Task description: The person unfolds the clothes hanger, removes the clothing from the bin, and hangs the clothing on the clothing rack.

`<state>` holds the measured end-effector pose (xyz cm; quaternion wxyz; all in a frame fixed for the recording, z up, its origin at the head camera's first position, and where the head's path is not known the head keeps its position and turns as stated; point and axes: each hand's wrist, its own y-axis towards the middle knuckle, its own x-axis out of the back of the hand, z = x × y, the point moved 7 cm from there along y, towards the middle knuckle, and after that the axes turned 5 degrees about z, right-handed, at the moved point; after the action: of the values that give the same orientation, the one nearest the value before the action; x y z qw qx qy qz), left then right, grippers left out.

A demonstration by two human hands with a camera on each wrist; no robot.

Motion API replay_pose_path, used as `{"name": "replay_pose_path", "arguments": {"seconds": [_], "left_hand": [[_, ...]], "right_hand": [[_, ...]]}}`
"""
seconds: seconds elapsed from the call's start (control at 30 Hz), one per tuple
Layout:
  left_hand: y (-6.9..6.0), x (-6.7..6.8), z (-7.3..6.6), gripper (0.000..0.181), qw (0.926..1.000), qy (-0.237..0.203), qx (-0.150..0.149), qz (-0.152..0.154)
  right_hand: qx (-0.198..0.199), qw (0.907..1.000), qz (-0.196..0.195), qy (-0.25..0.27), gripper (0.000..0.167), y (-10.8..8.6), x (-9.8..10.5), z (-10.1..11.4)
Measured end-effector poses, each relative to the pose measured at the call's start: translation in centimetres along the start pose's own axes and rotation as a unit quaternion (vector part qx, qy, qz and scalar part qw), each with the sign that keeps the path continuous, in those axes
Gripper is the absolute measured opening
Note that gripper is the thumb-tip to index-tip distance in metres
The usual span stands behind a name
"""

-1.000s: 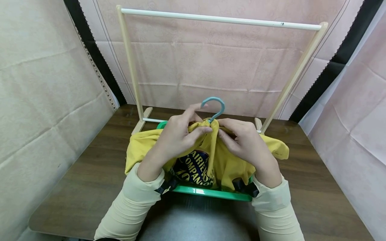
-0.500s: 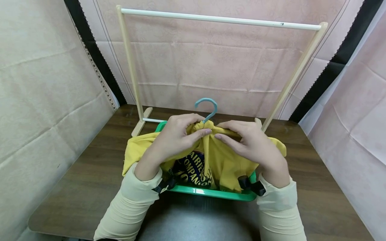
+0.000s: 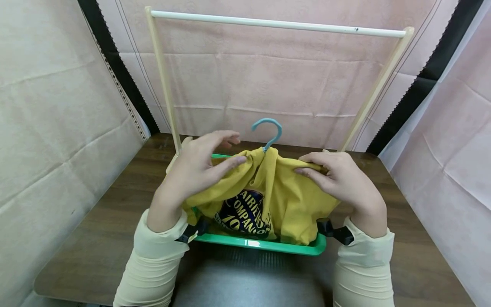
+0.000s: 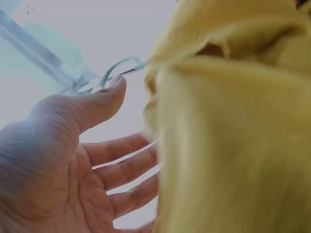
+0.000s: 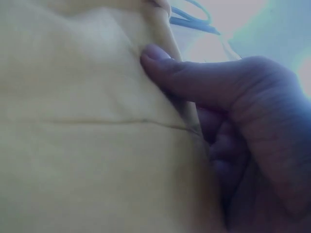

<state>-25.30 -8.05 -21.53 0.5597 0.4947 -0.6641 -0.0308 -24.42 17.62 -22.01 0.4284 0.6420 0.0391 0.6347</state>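
Observation:
A yellow shirt (image 3: 295, 196) with a dark blue printed patch hangs gathered on a hanger, its lower part in a green tray (image 3: 264, 246). Above the collar sticks up the light blue hook of the hanger (image 3: 277, 132); the hanger's body is hidden in the cloth. My right hand (image 3: 345, 179) pinches the shirt's shoulder edge between thumb and fingers, as the right wrist view also shows. Beside the other shoulder, my left hand (image 3: 192, 166) has its fingers spread and extended. In the left wrist view, the left thumb (image 4: 104, 104) stands apart from the cloth.
Behind the tray stands a rack with pale upright posts (image 3: 163, 76) and a white top bar (image 3: 276, 24). All of it is on a brown wooden table (image 3: 96, 238). Pale cloth walls (image 3: 57, 106) enclose the back and sides.
My left hand has let go near the collar and moved left, its fingers straightening. The right hand has slid right along the shoulder. The hook shifted left, then back right and slightly up.

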Motion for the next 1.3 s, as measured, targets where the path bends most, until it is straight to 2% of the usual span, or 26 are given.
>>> {"name": "replay_pose_path", "arguments": {"seconds": [0.1,0.2,0.27,0.47,0.67,0.9,1.0,1.1,1.3], "left_hand": [[-0.3,0.6,0.6,0.031,0.9998,-0.001,-0.009,0.017],[-0.3,0.2,1.0,0.019,0.9980,-0.017,-0.024,0.056],[-0.2,-0.2,1.0,0.013,0.9970,-0.021,-0.034,0.066],[0.5,-1.3,0.4,0.005,0.9966,-0.051,-0.054,0.036],[0.9,-3.0,-0.7,0.009,0.9949,-0.061,-0.071,0.036],[1.0,-3.2,-1.0,0.007,0.9940,-0.072,-0.076,0.030],[1.0,-3.2,-0.9,0.007,0.9932,-0.080,-0.076,0.039],[1.0,-3.0,-0.8,0.007,0.9927,-0.085,-0.073,0.045],[0.8,-2.4,-0.4,0.006,0.9940,-0.079,-0.068,0.032]], "right_hand": [[-0.010,0.9999,0.000,-0.005,0.024,-0.1,0.3,-0.2],[-0.012,0.9999,-0.004,-0.004,0.024,-0.2,0.6,-0.4],[-0.009,0.9999,-0.007,-0.001,0.024,-0.3,0.7,-0.4],[0.014,0.9997,-0.013,0.014,0.028,0.0,0.2,0.2],[0.045,0.9988,0.001,0.018,0.025,1.2,-1.5,1.5],[0.064,0.9972,-0.009,0.037,0.029,1.7,-1.9,2.1],[0.056,0.9978,0.002,0.035,0.028,1.7,-2.0,2.0],[0.029,0.9992,0.012,0.025,0.028,1.4,-1.8,1.8],[-0.009,0.9996,0.019,0.020,0.032,0.6,-0.5,1.0]]}}
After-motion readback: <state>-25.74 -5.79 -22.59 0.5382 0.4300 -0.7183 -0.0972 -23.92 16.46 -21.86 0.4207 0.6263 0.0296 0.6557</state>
